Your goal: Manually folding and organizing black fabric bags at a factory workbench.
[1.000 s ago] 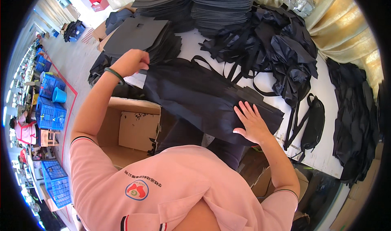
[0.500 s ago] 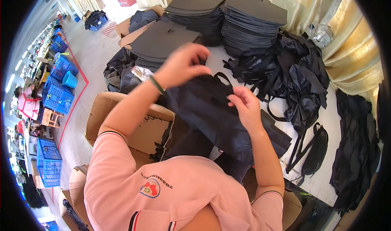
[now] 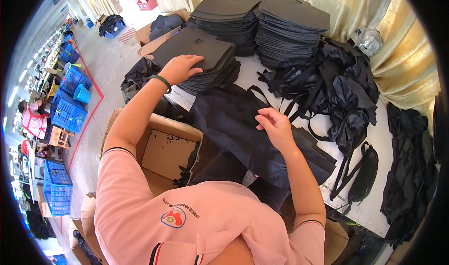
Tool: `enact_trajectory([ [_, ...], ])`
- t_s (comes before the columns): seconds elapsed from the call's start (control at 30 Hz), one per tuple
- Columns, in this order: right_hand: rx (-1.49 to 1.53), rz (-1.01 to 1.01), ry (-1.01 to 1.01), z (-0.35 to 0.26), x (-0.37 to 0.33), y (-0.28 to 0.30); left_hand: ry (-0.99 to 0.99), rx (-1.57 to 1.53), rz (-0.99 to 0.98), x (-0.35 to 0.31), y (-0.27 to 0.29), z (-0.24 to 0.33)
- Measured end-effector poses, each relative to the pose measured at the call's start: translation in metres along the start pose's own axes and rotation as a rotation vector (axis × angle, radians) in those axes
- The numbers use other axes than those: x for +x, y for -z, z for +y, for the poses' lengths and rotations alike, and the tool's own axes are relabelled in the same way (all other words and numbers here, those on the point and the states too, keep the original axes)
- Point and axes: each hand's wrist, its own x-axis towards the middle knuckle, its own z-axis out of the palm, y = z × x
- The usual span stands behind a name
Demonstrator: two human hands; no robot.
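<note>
Black fabric panel (image 3: 229, 120), broad, creased, lying aslant. Dark-grey flat sheets (image 3: 187, 43), stacked, topmost slotted; left grip (image 3: 178, 70) over them, unclosed. Right grip (image 3: 277, 127) over panel: whether clamped, cannot tell.

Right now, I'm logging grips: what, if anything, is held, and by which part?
Left hand: no clear hold, at the nearest stack of sheets. Right hand, over the black cloth: cannot tell whether it pinches any.

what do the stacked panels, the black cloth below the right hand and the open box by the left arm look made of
Panels: perhaps foam or stiff board, matte dark grey; they lie flat with clean-cut edges.
Cloth: likely thin synthetic fabric, fairly dull, judging by its soft creases.
Box: cardboard, matte, from its plain tan walls.
</note>
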Motion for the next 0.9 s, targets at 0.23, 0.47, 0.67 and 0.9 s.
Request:
enact_trajectory([
  [0.23,-0.066,0.054,0.064,0.017,0.001,-0.019,0.042,-0.099,0.284,-0.007,0.008,0.014],
  [0.47,-0.125,0.457,0.460,-0.026,0.026,0.008,0.093,-0.876,0.316,-0.021,0.068,0.144],
  [0.67,-0.097,0.470,0.392,-0.023,0.018,0.021,-0.054,-0.904,0.060,-0.033,0.064,0.161],
  [0.9,0.111,0.174,0.249,-0.027,-0.005,0.033,-0.171,-1.108,-0.046,0.003,0.033,0.193],
])
